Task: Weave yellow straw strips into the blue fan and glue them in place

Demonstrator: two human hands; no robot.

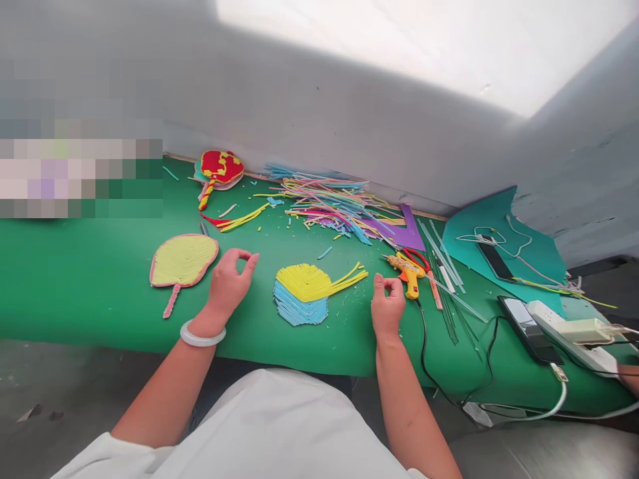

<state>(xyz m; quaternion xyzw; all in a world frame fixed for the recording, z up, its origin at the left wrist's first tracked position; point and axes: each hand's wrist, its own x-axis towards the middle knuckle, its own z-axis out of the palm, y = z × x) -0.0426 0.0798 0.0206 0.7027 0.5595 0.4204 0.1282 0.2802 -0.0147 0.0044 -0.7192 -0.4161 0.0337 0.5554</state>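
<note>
My left hand [230,285], with a pale bangle on its wrist, is above the table between two pieces; its fingers are curled, thumb close to forefinger, with nothing visible in them. My right hand [388,307] is loosely closed beside a yellow hot glue gun [410,273], with nothing seen in its fingers. Between my hands lies a rounded piece of yellow and blue pipe cleaners [302,293], its loose yellow ends pointing right. Left of my left hand lies a yellow leaf-shaped fan [184,261] with a pink edge and twisted pink handle.
A pile of coloured pipe cleaners [329,199] lies at the back of the green table [90,286]. A red and yellow fan [222,167] rests at the back left. Glue sticks [444,256], phones [529,329], a power strip [574,339] and cables are at right. Another person's hand [630,378] shows at the right edge.
</note>
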